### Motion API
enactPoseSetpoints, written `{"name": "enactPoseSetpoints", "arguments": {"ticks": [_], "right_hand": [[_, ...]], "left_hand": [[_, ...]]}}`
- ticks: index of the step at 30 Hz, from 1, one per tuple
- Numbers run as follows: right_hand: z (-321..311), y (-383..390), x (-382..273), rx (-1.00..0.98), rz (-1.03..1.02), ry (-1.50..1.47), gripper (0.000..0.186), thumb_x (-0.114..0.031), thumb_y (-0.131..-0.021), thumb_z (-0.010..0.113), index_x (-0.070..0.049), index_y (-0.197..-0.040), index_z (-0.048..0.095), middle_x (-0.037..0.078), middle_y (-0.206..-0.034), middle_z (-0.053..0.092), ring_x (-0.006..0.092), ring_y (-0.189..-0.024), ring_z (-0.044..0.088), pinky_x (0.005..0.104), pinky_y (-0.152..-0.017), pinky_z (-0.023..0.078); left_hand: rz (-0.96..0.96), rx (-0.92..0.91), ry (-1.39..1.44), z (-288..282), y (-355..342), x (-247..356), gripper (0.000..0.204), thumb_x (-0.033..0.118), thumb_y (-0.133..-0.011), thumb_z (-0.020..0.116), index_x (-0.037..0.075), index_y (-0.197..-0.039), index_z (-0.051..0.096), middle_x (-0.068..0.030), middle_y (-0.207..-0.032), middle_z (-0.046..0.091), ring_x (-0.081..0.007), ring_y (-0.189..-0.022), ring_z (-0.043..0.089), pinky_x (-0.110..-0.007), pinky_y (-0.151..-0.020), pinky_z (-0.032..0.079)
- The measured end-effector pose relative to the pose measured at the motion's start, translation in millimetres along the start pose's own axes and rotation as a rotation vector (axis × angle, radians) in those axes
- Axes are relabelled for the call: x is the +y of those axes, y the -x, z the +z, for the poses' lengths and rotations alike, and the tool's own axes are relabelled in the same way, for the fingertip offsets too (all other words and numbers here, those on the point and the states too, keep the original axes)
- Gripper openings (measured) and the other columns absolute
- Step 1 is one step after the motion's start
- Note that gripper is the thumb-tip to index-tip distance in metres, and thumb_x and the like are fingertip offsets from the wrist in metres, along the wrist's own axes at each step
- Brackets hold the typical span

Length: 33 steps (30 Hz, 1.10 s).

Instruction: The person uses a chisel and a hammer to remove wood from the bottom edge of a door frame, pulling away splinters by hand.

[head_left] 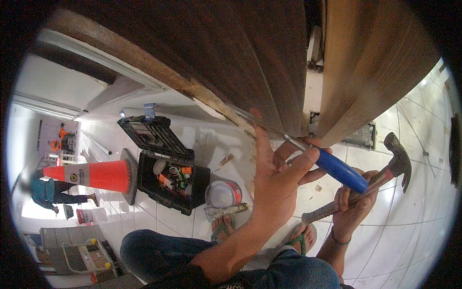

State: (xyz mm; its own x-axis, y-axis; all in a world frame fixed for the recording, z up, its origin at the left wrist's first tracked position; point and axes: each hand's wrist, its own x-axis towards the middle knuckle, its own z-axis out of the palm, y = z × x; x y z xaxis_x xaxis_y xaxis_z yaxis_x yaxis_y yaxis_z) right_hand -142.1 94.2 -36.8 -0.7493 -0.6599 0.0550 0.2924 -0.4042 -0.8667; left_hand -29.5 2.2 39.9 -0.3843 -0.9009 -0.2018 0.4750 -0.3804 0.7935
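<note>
A wood chisel with a blue handle [342,170] and a metal blade lies along the edge of a dark wood-grain door panel [226,58]. My left hand [281,176] is closed round the chisel where blade and handle meet, with one finger stretched along the panel's edge. Pale bare wood [211,109] shows on that edge beside the blade. In my right hand [355,202] is a claw hammer [397,161], gripped midway along its handle, its head to the right. The right fingers are close to the butt of the chisel; I cannot tell whether they touch it.
An open black toolbox [147,185] full of tools stands left of my feet, near a white bucket [222,193] and an orange traffic cone [98,173]. A person in teal [45,190] is farther left. Another wood panel [370,62] rises at right. Wood chips litter the white tiles.
</note>
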Motion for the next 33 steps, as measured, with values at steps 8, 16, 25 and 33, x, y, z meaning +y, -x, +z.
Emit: {"name": "enactPoseSetpoints", "arguments": {"ticks": [8,16,25,33], "right_hand": [[-18,0,8,-0.102,-0.022,-0.027,0.068,-0.053,-0.084,0.063,-0.004,-0.12,0.035,0.015,-0.1,0.058,0.0014,-0.041,0.038,0.0132,-0.032,0.032],[-22,5,8,0.158,0.194,-0.178,0.042,-0.046,-0.1,0.034,-0.011,-0.123,0.04,0.015,-0.079,0.058,0.0049,-0.034,0.033,0.0157,-0.029,0.026],[-11,7,4,0.148,0.179,-0.197,0.031,-0.037,-0.1,0.035,-0.007,-0.107,0.041,0.022,-0.068,0.058,0.0094,-0.029,0.036,0.0194,-0.024,0.028],[-4,7,0,0.201,0.205,-0.189,0.027,-0.029,-0.103,0.026,-0.006,-0.108,0.04,0.021,-0.068,0.058,0.0085,-0.029,0.035,0.019,-0.023,0.028]], "left_hand": [[-0.01,0.011,-0.046,0,-1,-3,0.093,0.008,-0.088,0.06,0.037,-0.147,-0.006,-0.0126,-0.107,0.06,-0.0316,-0.099,0.064,-0.041,-0.075,0.06],[-0.014,0.027,0.01,2,-2,-2,0.092,0.001,-0.089,0.059,0.026,-0.146,-0.009,-0.0165,-0.113,0.057,-0.0255,-0.099,0.063,-0.04,-0.078,0.06],[-0.005,0.017,0.058,1,-4,-4,0.093,0.001,-0.089,0.058,0.031,-0.146,-0.009,-0.0166,-0.116,0.055,-0.0256,-0.1,0.063,-0.04,-0.079,0.06],[0.007,-0.026,0.036,4,-5,-2,0.096,0.002,-0.091,0.055,0.034,-0.145,-0.017,-0.018,-0.12,0.055,-0.0267,-0.101,0.063,-0.04,-0.081,0.059]]}}
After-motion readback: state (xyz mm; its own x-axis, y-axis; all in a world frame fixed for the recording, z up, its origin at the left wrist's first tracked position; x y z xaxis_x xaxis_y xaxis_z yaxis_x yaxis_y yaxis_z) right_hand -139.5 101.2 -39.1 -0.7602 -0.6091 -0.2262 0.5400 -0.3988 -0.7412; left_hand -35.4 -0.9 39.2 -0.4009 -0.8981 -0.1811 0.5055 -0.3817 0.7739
